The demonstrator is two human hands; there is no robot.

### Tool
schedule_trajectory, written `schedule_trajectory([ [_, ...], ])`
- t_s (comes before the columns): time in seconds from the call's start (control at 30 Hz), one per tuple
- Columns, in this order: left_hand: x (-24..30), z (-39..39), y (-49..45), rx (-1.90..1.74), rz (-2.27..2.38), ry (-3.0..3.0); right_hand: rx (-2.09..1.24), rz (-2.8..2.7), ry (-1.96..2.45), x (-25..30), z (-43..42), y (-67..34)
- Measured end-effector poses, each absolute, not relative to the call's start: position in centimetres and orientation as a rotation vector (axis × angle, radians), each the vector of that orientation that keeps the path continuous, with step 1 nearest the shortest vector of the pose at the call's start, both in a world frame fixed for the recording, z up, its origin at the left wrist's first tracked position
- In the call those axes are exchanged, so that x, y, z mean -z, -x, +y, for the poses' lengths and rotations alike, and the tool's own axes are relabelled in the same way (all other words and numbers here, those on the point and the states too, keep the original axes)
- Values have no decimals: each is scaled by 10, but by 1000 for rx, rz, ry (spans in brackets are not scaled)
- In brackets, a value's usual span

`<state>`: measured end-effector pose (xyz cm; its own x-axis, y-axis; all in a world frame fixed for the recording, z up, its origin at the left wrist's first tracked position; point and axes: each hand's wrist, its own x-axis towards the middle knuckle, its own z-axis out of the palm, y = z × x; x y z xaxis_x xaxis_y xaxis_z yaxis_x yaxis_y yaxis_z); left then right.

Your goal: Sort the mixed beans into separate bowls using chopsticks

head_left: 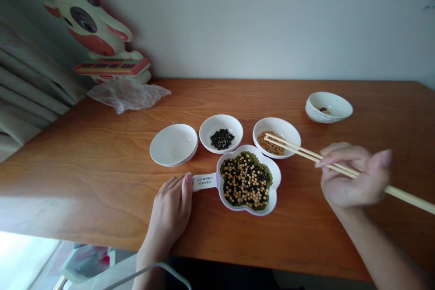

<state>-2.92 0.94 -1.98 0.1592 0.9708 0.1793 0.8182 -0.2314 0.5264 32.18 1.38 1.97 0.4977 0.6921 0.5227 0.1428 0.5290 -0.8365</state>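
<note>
My left hand (171,206) is closed round the handle of a flower-shaped scoop (277,186), which lies on the table. Mixed black, tan and green beans (246,181) fill the scoop, and a white printed label (204,181) is stuck on its handle. My right hand (355,174) grips a pair of wooden chopsticks (306,154). Their tips are over the right white bowl (295,135), which holds tan beans (270,143); whether they pinch a bean I cannot tell. Black beans (222,139) lie in the middle white bowl (205,130). The left white bowl (174,145) has nothing in it.
A patterned bowl (328,108) with some reddish-brown bits stands at the back right. At the back left are a cow-shaped toy keyboard (112,65) and a crumpled clear plastic bag (127,94). A grey cable (152,268) runs near my left forearm at the table's front edge.
</note>
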Motion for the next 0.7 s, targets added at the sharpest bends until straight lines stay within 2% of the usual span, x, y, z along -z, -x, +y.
schedule_trajectory([
  [0.4, 20, 9, 30, -690, 1723, -2121, -289, -1042, 884, -21, 26, -335],
  [0.7, 19, 10, 28, -702, 1719, -2119, -670, -1186, 988, -13, 9, -315],
])
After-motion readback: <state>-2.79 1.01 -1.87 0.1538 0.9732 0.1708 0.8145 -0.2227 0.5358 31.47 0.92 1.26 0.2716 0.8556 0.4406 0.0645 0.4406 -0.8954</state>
